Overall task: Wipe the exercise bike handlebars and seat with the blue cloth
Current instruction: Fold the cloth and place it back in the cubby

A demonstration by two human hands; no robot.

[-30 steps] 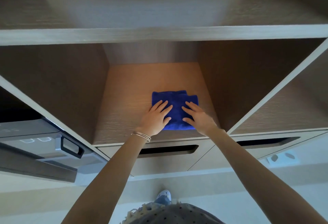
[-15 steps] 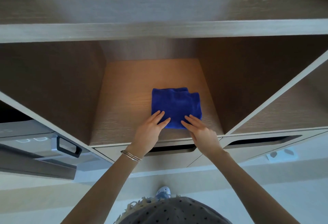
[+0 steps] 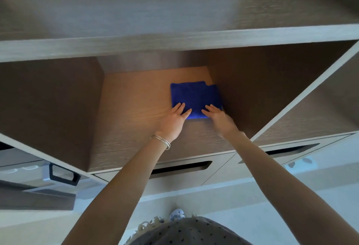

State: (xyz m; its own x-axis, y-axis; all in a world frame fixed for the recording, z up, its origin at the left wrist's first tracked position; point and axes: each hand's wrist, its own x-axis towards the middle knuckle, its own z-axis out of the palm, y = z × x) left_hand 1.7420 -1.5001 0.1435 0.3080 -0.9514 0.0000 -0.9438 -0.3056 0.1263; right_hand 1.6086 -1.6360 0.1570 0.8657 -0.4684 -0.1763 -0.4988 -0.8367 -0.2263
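- We see the blue cloth [image 3: 195,99] lying folded on the floor of the open wooden cubby [image 3: 136,108], towards its right side, with its right edge just beside the cubby's right wall.
- Against the frame a second ago, the cloth sits a little further right and looks squarer and flatter, and more of its far part shows bare.
- Our left hand [image 3: 172,120] lies flat, fingers spread, with only the fingertips on the cloth's near left corner; a second ago it covered more of the cloth.
- Our right hand [image 3: 218,117] is also flat and open, fingers loosely apart, its fingertips on the near right corner; it too has drawn back towards the near edge. Neither hand pinches the cloth.
- A thin bracelet [image 3: 162,141] rings the left wrist.
- Below the cubby's near edge we see a drawer front with a dark slot handle [image 3: 180,168], and a second one further right.
- At the near left stands a grey appliance with a black handle [image 3: 63,175].
- At the bottom, dotted clothing [image 3: 186,233] and a shoe tip [image 3: 176,213] show over the pale floor.
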